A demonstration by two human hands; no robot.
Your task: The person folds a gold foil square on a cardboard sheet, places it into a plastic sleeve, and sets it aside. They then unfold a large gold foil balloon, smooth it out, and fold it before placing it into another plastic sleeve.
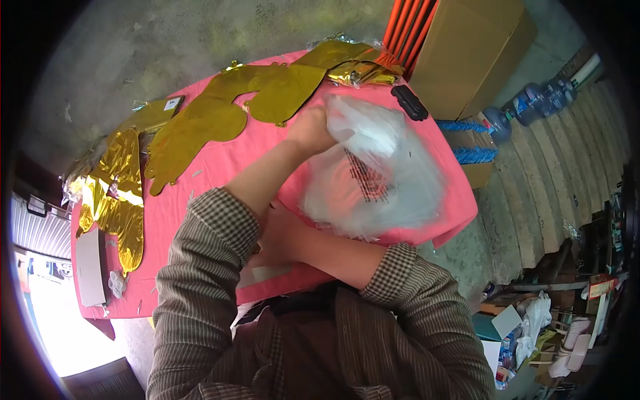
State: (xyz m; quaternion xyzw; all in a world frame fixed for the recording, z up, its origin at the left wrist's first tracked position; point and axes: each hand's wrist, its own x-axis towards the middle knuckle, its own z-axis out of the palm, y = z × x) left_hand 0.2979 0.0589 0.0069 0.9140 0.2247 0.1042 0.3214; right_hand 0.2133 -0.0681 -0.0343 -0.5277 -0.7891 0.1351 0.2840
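Note:
My left hand (pixel 311 131) reaches across to the right, closed on the edge of a clear plastic bag (pixel 417 170). The bag is puffed out and slightly blurred, with dark print showing through it. My right arm crosses under the left forearm. My right hand (pixel 277 237) is low over the table, and its fingers are mostly hidden by the left arm and sleeve. A pale flat piece (pixel 267 272) lies just below that hand. Beyond my hands, flat gold foil balloons (pixel 200 120) spread along the far side of the table.
A pink cloth (pixel 213 157) covers the table. A black object (pixel 409 102) lies near its far right corner. A cardboard box (pixel 467 53), blue water jugs (pixel 527 103) and steps (pixel 533 180) stand to the right. A grey card (pixel 91 267) lies at the left edge.

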